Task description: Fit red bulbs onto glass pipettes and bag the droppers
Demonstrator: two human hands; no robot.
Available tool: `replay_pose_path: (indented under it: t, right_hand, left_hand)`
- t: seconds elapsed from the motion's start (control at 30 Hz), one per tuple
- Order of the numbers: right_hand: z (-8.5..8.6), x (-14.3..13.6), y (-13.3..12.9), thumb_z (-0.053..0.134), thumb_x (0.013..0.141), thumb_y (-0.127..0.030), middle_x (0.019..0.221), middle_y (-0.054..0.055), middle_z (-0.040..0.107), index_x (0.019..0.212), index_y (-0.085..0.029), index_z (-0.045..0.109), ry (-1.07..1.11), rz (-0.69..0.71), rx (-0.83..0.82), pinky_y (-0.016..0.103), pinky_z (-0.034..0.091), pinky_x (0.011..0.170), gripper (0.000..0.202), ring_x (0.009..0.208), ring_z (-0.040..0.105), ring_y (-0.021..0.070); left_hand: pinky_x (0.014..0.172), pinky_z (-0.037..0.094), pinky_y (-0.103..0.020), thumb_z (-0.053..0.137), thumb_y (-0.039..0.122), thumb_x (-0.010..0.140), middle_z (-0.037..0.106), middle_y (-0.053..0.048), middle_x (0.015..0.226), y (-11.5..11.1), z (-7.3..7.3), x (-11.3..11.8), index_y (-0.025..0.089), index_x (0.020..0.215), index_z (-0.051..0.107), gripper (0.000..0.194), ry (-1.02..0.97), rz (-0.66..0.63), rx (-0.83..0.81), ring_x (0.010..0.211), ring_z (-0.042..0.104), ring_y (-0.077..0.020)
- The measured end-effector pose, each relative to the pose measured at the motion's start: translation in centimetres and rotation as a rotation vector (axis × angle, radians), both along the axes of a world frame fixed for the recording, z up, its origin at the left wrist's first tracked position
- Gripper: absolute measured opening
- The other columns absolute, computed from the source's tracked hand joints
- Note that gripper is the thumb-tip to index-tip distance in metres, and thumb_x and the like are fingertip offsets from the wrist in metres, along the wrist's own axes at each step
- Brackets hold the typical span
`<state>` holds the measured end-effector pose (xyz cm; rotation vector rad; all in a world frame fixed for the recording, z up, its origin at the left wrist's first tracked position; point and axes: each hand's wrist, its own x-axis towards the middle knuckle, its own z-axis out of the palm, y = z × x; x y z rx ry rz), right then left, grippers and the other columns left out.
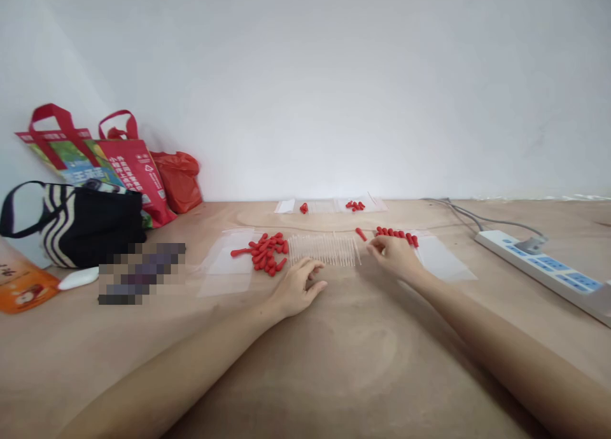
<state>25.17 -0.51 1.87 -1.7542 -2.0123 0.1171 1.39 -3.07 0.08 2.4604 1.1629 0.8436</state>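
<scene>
- Red bulb-ended pieces [260, 259] are heaped just left of the stick row [322, 249]; a short line of red pieces [397, 234] lies to its right. One lone red piece [361, 234] lies between the stick row and that line.
- Left hand [300, 289]: fingers loosely curled, thumb apart, nothing visible in the grasp. I hold it at the near edge of the stick row; contact cannot be confirmed.
- Right hand [391, 257]: thumb and fingers drawn together, right of the stick row, tips beside the lone red piece. I cannot tell whether they grip anything.
- Handling, red pieces: judged light and smooth, inclined to roll; stiffness cannot be determined. I would take hold at the narrow stem, clear of the bulb.
- Handling, stick row: the rods appear light, slim and likely to snap under bending. I would pinch one rod at mid-length, without sweeping its neighbours.
- Clear packet [324, 207], behind the stick row: red pieces show toward both ends. Inside or on top cannot be distinguished.
- Clear sheets: one [224, 277] extends left of the stick row, beside the heap; another [443, 261] lies to its right. Whether either is a bag is unclear.
- Carrier bags [128, 165], red plastic bag [176, 178] and striped black bag [95, 222]: well left of the stick row, contents hidden.
</scene>
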Motion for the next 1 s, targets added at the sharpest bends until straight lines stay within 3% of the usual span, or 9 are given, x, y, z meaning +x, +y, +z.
replay_pose_path:
  t: [0.1,0.23,0.4,0.67,0.87,1.0]
  right_hand:
    - [-0.1,0.6,2.1,0.041,0.077,-0.026,0.085,0.007,0.065,0.082,-0.017,0.062,-0.039,-0.264,-0.056,0.024,0.034,0.062,0.023,0.080,0.058,0.0188]
    - [-0.7,-0.1,3.2,0.037,0.079,-0.026,0.088,0.013,0.064,0.089,-0.012,0.058,-0.202,-0.376,-0.083,0.031,0.033,0.069,0.027,0.085,0.057,0.0246]
    - [-1.9,-0.6,3.1,0.036,0.079,-0.021,0.089,0.014,0.062,0.093,-0.010,0.052,-0.319,-0.364,-0.059,0.036,0.029,0.075,0.024,0.083,0.056,0.0250]
    - [-2.4,0.7,3.1,0.037,0.077,-0.019,0.085,0.014,0.062,0.092,-0.010,0.050,-0.315,-0.361,-0.055,0.037,0.026,0.079,0.022,0.087,0.054,0.0254]
    - [-1.6,-0.3,2.6,0.037,0.079,-0.030,0.085,0.011,0.063,0.091,-0.014,0.054,-0.245,-0.291,-0.047,0.034,0.031,0.074,0.026,0.085,0.056,0.0237]
    - [-1.3,-1.9,2.3,0.038,0.078,-0.041,0.086,0.012,0.064,0.087,-0.015,0.060,-0.198,-0.236,-0.126,0.034,0.035,0.071,0.035,0.086,0.057,0.0248]
  left_hand:
    - [0.065,0.045,-0.027,0.051,0.022,0.077,0.053,-0.005,0.092,-0.1,0.0,0.1,0.017,0.094,0.053,0.018,0.055,-0.037,-0.019,0.071,0.052,-0.0140]
    - [0.066,0.044,-0.027,0.049,0.023,0.078,0.053,-0.004,0.089,-0.2,0.1,0.1,0.017,0.090,0.055,0.014,0.077,-0.037,-0.029,0.071,0.052,-0.0139]
    - [0.065,0.044,-0.027,0.050,0.023,0.077,0.054,-0.004,0.087,-0.1,0.1,0.1,0.017,0.085,0.057,0.012,0.092,-0.035,-0.026,0.069,0.051,-0.0135]
    - [0.065,0.044,-0.026,0.050,0.022,0.078,0.054,-0.004,0.084,-0.1,0.0,0.1,0.017,0.082,0.057,0.010,0.076,-0.058,0.001,0.073,0.052,-0.0148]
    - [0.065,0.044,-0.027,0.050,0.021,0.078,0.054,-0.004,0.085,0.0,0.1,0.2,0.016,0.083,0.057,0.010,0.085,-0.051,0.003,0.074,0.053,-0.0152]
    - [0.066,0.044,-0.027,0.050,0.021,0.078,0.053,-0.004,0.085,-0.1,0.1,0.2,0.016,0.083,0.057,0.010,0.102,-0.054,0.011,0.075,0.053,-0.0151]
